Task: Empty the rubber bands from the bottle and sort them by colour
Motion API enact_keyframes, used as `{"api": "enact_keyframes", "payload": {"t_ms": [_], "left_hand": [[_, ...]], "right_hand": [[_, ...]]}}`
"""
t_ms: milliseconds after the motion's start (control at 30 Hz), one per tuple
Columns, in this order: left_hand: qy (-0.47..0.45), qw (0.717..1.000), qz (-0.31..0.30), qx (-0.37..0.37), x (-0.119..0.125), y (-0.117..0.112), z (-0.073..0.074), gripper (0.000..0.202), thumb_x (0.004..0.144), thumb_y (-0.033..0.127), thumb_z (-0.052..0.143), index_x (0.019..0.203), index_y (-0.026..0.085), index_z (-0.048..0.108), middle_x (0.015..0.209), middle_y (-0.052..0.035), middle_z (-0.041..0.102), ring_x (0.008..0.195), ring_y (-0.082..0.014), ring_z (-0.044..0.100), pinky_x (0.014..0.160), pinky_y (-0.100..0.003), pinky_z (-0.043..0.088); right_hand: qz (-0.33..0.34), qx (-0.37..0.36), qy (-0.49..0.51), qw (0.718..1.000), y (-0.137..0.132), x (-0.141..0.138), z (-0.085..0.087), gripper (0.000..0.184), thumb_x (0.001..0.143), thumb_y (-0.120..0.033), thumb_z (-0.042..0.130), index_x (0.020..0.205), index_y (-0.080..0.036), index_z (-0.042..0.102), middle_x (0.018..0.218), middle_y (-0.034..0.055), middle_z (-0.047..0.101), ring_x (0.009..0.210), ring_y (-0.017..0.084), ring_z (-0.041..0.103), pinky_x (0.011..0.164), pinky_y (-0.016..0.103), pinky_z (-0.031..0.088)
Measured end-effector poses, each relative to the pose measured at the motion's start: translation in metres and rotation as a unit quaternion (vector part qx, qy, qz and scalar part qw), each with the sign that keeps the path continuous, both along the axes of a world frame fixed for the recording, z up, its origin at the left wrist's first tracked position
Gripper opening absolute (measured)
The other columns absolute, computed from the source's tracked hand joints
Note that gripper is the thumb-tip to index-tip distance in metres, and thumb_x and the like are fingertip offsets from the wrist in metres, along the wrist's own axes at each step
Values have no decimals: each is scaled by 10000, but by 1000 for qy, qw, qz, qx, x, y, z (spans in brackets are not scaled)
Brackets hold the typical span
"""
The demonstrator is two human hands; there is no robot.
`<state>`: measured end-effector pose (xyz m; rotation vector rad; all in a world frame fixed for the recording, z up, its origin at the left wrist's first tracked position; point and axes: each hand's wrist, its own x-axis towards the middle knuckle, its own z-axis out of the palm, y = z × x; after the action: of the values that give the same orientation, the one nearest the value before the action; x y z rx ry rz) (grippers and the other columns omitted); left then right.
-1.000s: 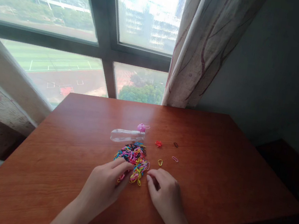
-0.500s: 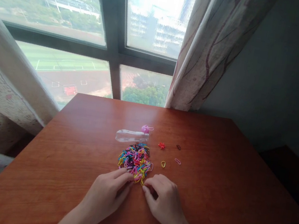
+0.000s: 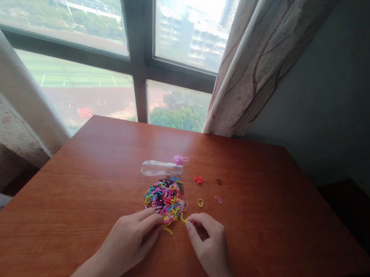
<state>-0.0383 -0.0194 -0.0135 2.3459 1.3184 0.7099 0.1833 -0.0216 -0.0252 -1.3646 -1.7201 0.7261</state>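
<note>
Right hand [image 3: 208,244] pinching the end of a yellow loop [image 3: 183,218] between thumb and forefinger, at the near right edge of a heap of coloured loops [image 3: 164,196] on the wooden table [image 3: 279,228]; left hand [image 3: 134,236] at the heap's near side, fingers touching it, though whether they grip a loop cannot be told; beyond the heap lies a clear bottle [image 3: 161,169]; to the right, a red cluster [image 3: 198,180] sits apart from a separate yellow ring [image 3: 200,202].

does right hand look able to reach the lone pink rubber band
Probably yes: nothing visible blocks the right hand from the pink rubber band, though it seems to pinch a yellow rubber band.
</note>
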Motion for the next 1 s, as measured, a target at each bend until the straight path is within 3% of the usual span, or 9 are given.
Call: {"api": "enact_keyframes", "payload": {"t_ms": [133,333,733,1000], "left_hand": [[-1,1000,0,6,-1,1,-1,208,933,182,454,981,242,647,939,-42,706,805,-163,691,688,-234,538],[-6,1000,1,4,-2,0,-3,206,933,171,451,992,246,634,960,-31,704,818,-161,691,700,-235,535],[26,1000,7,15,0,0,-2,202,948,204,447,985,240,642,927,-34,700,783,-168,692,661,-243,527],[71,996,-8,51,3,-2,-4,183,938,204,464,918,245,640,865,-15,683,692,-169,672,583,-251,488]], "right_hand": [[-131,30,-10,991,7,7,-11,202,919,-322,543,855,-193,685,778,51,705,648,168,641,592,249,504],[-175,46,-128,975,16,18,-15,191,915,-310,551,828,-198,680,793,61,711,677,191,648,630,277,481],[-163,47,-161,972,14,18,-16,181,920,-292,543,866,-200,690,759,37,697,642,169,629,611,260,454],[-81,47,-167,981,11,13,-16,160,927,-223,530,837,-207,662,735,15,660,661,162,594,649,258,428]]}}
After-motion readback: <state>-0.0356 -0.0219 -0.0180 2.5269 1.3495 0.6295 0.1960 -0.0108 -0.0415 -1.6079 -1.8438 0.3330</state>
